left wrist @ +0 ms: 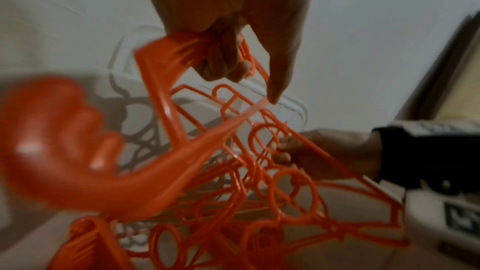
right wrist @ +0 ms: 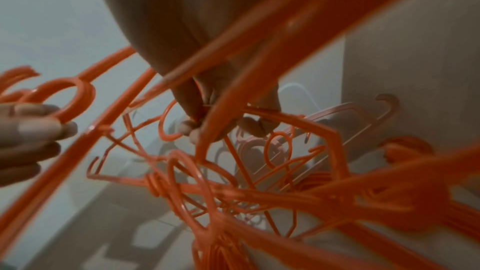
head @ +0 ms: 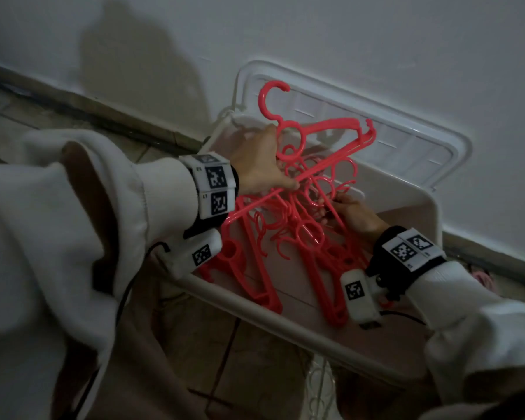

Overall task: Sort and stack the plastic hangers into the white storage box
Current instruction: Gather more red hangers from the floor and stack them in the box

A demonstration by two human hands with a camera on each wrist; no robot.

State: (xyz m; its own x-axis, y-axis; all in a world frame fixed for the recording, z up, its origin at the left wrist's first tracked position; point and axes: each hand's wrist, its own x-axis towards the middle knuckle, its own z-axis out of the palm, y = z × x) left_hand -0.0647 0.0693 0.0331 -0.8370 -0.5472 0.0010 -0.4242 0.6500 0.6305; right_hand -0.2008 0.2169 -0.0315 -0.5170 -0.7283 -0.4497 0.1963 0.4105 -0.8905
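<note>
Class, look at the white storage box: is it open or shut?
Open. The white storage box has no cover on top; its lid leans behind it against the wall, and red hangers lie inside, where both hands reach.

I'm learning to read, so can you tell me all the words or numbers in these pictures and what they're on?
No words or numbers can be read for sure.
Black-and-white square code markers on the white left wristband and white right wristband: patterns, not letters.
Tiny marks beside those squares: too small and blurred to read.
Red plastic hangers and white plastic storage box: no text visible.
</note>
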